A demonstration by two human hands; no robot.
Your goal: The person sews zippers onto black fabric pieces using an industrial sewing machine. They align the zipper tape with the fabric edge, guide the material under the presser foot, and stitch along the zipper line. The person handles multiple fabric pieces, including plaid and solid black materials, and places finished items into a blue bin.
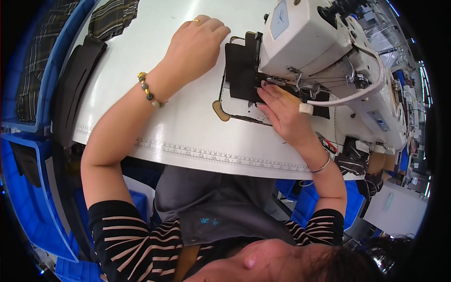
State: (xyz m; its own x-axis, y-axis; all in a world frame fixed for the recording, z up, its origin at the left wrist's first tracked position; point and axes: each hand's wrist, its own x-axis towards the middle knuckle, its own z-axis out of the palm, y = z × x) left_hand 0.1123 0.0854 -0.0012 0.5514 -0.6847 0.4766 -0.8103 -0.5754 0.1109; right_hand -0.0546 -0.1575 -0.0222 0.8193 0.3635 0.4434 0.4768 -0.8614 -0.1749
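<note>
Over at the white sewing machine (300, 42), the matte black fabric piece (241, 70) lies flat on the machine's bed plate (235, 107), its right edge running in beside the needle area. And here's the right hand (285, 113), palm down and open, its fingers nearly straight and together, the thumb a little apart; the fingertips rest on the black fabric just beside the needle area, pressing rather than gripping. A thin bracelet (323, 164) rings that wrist, and near it on the table sit small red-and-black snips (327, 143).

Across to the left hand (199, 44): it hovers or rests over the glossy white table (178, 117), left of the fabric and well apart from the other hand, fingers together and half curled. Its palm is turned away, so I cannot tell whether it has hold of anything. A gold ring (197, 21) and a beaded bracelet (146, 89) show on this side.

Along the table's front edge runs a printed measuring scale (211, 157). Far left, a dark folded fabric strip (77, 84) lies at the side, brown striped cloth (112, 19) just beyond it, with blue plastic bins (28, 188) alongside.
</note>
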